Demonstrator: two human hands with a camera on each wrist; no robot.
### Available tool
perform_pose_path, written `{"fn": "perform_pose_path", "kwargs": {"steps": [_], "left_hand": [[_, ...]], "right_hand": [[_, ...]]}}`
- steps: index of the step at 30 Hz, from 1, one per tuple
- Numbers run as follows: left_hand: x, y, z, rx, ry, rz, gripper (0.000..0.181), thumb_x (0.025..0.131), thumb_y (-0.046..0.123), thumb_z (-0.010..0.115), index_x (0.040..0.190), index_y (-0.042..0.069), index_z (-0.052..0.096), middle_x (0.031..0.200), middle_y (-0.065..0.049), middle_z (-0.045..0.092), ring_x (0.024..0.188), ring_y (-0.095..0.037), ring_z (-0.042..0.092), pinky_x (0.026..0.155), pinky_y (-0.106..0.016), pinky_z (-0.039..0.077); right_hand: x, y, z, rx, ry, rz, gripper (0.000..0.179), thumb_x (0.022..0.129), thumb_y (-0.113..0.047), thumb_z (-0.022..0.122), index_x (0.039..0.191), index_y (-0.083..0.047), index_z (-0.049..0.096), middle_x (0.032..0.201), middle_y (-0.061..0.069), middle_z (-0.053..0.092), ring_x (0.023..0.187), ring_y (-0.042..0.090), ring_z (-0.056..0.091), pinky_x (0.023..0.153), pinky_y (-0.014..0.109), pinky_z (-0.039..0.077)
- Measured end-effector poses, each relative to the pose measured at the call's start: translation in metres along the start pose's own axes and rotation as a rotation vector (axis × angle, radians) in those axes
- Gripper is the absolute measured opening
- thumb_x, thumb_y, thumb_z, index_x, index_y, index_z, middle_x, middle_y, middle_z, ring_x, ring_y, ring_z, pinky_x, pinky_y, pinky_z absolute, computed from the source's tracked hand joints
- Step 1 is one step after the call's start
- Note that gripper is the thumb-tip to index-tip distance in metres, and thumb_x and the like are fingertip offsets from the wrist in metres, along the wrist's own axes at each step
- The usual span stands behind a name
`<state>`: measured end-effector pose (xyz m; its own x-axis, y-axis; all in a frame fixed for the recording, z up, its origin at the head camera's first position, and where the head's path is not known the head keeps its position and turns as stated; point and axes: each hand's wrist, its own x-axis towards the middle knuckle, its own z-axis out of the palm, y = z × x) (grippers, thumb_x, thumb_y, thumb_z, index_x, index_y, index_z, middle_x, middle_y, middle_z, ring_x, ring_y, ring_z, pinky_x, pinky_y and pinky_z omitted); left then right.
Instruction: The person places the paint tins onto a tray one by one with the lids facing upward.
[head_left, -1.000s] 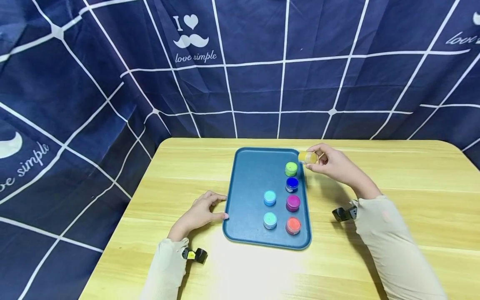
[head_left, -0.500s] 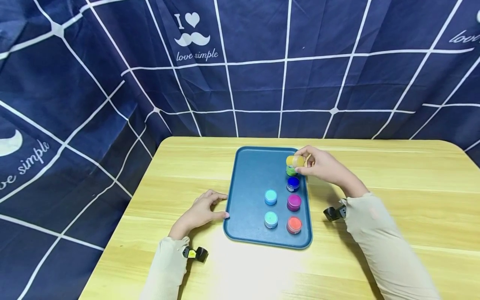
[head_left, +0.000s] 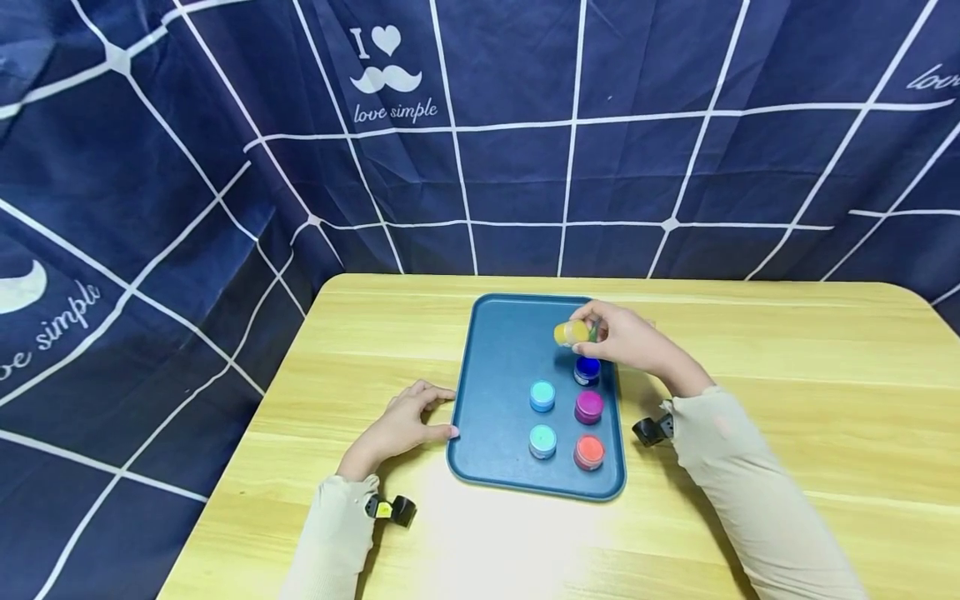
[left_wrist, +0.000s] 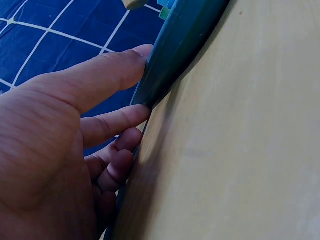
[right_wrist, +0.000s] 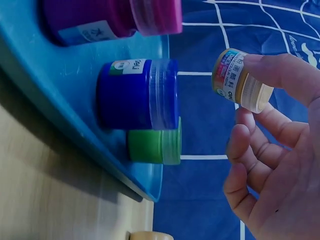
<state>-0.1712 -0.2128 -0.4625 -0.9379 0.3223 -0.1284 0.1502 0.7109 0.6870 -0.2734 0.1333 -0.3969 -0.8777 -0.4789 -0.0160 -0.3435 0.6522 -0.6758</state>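
My right hand [head_left: 626, 337] pinches a small yellow paint jar [head_left: 572, 333] between thumb and fingers. The jar is tipped on its side above the far right part of the blue tray [head_left: 498, 350]. In the right wrist view its printed label and clear collar show. Beneath the hand stands a green paint jar [right_wrist: 155, 146], mostly hidden in the head view. Nearer along the tray's right side are a dark blue jar [head_left: 587, 371], a purple jar [head_left: 588, 407] and a red jar [head_left: 588, 452]. My left hand [head_left: 397, 423] touches the tray's left edge with its thumb and fingers extended.
A light blue jar [head_left: 542, 396] and a turquoise jar [head_left: 542, 442] form a second row on the tray. The wooden table [head_left: 360, 333] extends around it, backed by a dark blue gridded cloth [head_left: 517, 175]. A tan rounded thing [right_wrist: 151, 236] shows partly in the right wrist view.
My right hand has carried the yellow jar leftward from beyond the tray's right edge to above the tray, passing over the green jar. My left hand has stayed at the tray's edge.
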Motion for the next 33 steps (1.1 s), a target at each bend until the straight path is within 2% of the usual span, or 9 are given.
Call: {"fn": "perform_pose_path", "kwargs": {"steps": [9, 13, 19, 25, 33], "left_hand": [[0.001, 0.001, 0.0, 0.003, -0.002, 0.002, 0.057, 0.081, 0.036, 0.076, 0.131, 0.015, 0.06, 0.1, 0.002, 0.051, 0.09, -0.015, 0.041, 0.089, -0.037, 0.029], [0.0, 0.001, 0.0, -0.001, -0.006, 0.005, 0.056, 0.081, 0.036, 0.076, 0.131, 0.014, 0.06, 0.099, 0.002, 0.05, 0.089, -0.015, 0.04, 0.086, -0.036, 0.028], [-0.001, 0.001, 0.0, -0.006, -0.003, 0.011, 0.056, 0.081, 0.035, 0.076, 0.13, 0.014, 0.06, 0.098, 0.002, 0.05, 0.088, -0.016, 0.04, 0.085, -0.036, 0.028], [0.0, -0.001, 0.001, -0.001, 0.003, 0.011, 0.056, 0.081, 0.036, 0.076, 0.13, 0.015, 0.061, 0.098, 0.002, 0.051, 0.088, -0.015, 0.04, 0.085, -0.035, 0.029], [0.001, -0.001, 0.001, -0.019, 0.004, -0.005, 0.055, 0.08, 0.036, 0.077, 0.129, 0.016, 0.061, 0.099, 0.002, 0.051, 0.089, -0.016, 0.041, 0.083, -0.034, 0.03]], "right_hand": [[0.009, 0.002, 0.007, -0.054, -0.044, -0.03, 0.039, 0.085, -0.018, 0.07, 0.119, -0.002, 0.058, 0.1, 0.012, 0.058, 0.082, 0.02, 0.054, 0.072, 0.031, 0.046], [0.012, 0.001, 0.009, -0.111, -0.048, -0.04, 0.04, 0.085, -0.019, 0.07, 0.12, -0.002, 0.06, 0.104, 0.013, 0.06, 0.086, 0.022, 0.056, 0.075, 0.033, 0.048], [0.018, 0.0, 0.015, -0.231, -0.076, -0.044, 0.037, 0.084, -0.025, 0.072, 0.116, -0.008, 0.066, 0.099, 0.009, 0.06, 0.084, 0.019, 0.053, 0.069, 0.03, 0.042], [0.021, -0.002, 0.018, -0.287, -0.09, -0.038, 0.038, 0.083, -0.027, 0.074, 0.116, -0.01, 0.068, 0.096, 0.006, 0.06, 0.086, 0.019, 0.052, 0.074, 0.033, 0.037], [0.025, -0.006, 0.021, -0.364, -0.11, -0.059, 0.04, 0.082, -0.033, 0.074, 0.117, -0.013, 0.069, 0.094, 0.003, 0.06, 0.088, 0.021, 0.053, 0.083, 0.043, 0.038]]}}
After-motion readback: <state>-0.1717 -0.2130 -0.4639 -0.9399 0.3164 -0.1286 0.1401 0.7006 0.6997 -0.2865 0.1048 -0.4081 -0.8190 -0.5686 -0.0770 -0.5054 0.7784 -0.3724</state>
